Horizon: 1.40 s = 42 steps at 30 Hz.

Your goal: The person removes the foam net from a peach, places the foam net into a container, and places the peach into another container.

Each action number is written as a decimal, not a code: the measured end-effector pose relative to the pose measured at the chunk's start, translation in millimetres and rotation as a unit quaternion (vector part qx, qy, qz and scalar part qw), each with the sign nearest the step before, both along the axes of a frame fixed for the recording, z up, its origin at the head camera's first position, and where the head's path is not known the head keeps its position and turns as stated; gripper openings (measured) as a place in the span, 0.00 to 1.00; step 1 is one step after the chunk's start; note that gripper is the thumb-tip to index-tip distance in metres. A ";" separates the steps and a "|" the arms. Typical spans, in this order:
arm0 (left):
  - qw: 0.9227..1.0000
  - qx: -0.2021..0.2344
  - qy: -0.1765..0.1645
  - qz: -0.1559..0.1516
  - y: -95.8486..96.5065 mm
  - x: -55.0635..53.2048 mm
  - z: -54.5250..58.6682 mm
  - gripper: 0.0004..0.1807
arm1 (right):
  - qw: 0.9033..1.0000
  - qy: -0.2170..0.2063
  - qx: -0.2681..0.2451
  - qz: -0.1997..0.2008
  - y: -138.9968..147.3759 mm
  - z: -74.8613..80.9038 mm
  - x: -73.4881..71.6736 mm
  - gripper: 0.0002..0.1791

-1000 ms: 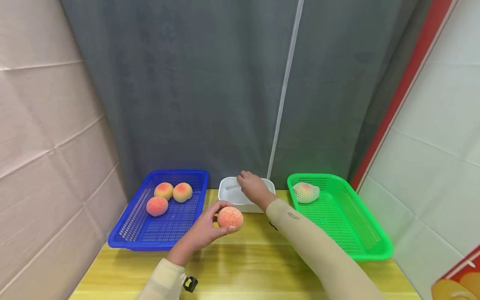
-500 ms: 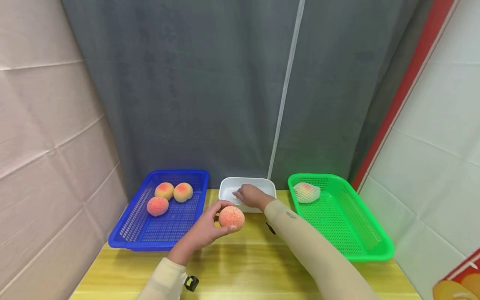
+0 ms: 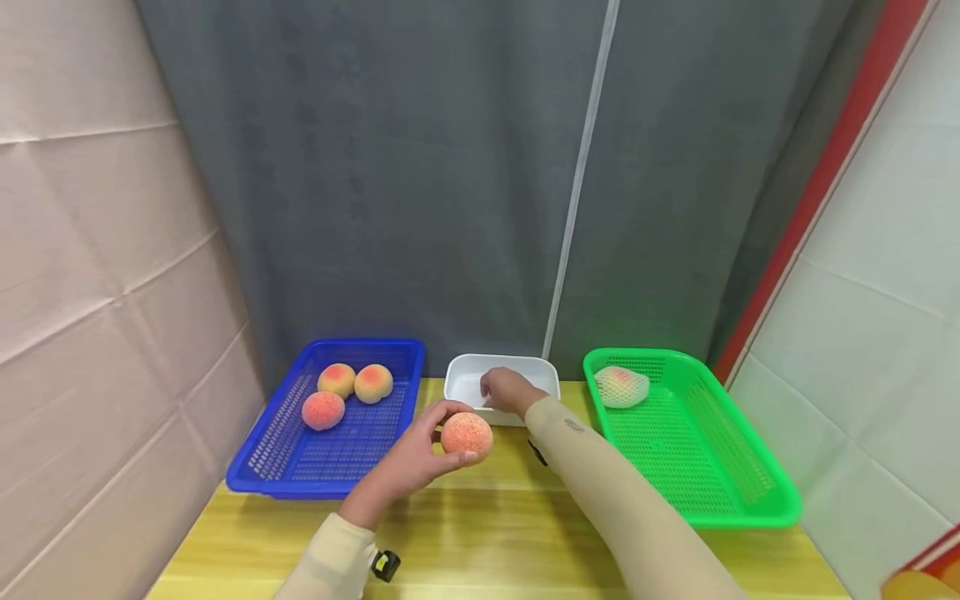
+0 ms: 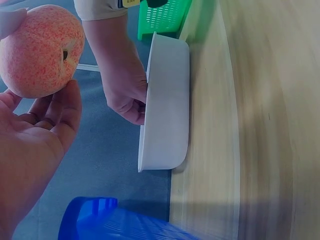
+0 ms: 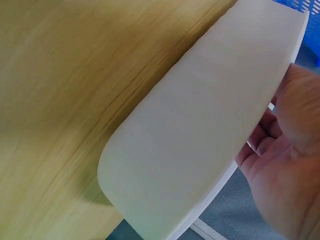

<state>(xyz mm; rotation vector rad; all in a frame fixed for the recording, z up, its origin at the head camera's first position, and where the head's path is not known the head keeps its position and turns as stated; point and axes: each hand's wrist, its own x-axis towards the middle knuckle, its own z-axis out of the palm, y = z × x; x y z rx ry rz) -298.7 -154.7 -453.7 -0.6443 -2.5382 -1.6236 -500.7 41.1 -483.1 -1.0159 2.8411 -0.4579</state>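
Observation:
My left hand (image 3: 411, 457) holds a speckled pink peach (image 3: 467, 437) between thumb and fingers, above the table in front of a white bin (image 3: 463, 367). In the left wrist view the peach (image 4: 41, 51) shows its stem hollow. My right hand (image 3: 512, 392) reaches over the bin's near rim, fingers bent down inside. The bin's wall hides the fingertips in the right wrist view, so whether this hand (image 5: 287, 160) grips anything is not visible. Several peaches, among them a redder peach (image 3: 323, 411), lie in the blue basket (image 3: 337, 467).
At the right stands a green basket (image 3: 720, 454), with a peach in a white foam net (image 3: 622, 387) at its far left corner. All containers sit on a wooden table (image 3: 480, 542). A grey curtain (image 3: 420, 183) hangs close behind them.
My right hand has dropped from above the white bin down into it, its fingers curling lower. The left hand keeps the peach at nearly the same spot. The view has shifted slightly.

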 end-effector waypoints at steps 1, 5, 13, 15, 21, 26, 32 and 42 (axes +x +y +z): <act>1.000 0.001 0.000 0.000 0.3 0.2 0.2 0.33 | 1.000 -0.001 0.000 -0.004 -0.2 -1.1 -0.6 0.06; 1.000 0.001 0.003 0.001 1.6 0.6 0.8 0.32 | 1.000 -0.002 0.004 -0.013 -0.9 -2.7 -1.3 0.07; 1.000 -0.004 0.008 0.005 -0.6 -0.1 -0.4 0.32 | 1.000 0.006 0.017 -0.007 -4.7 0.9 -1.3 0.07; 1.000 -0.002 0.002 0.006 -0.9 0.1 0.0 0.33 | 1.000 0.011 0.009 0.006 -3.4 1.9 -0.7 0.07; 1.000 -0.004 -0.001 0.013 -2.0 0.2 0.6 0.34 | 0.997 0.037 -0.056 0.046 1.2 9.3 3.2 0.07; 1.000 -0.005 0.000 0.010 -1.5 0.5 1.8 0.34 | 0.994 0.068 -0.079 0.045 9.1 17.4 10.3 0.05; 1.000 -0.008 0.001 0.007 0.0 0.2 1.8 0.33 | 0.993 0.068 -0.090 0.023 26.6 24.5 21.0 0.04; 1.000 -0.006 0.003 0.000 3.1 -1.3 3.3 0.33 | 0.987 0.058 -0.148 0.006 67.6 44.1 63.3 0.05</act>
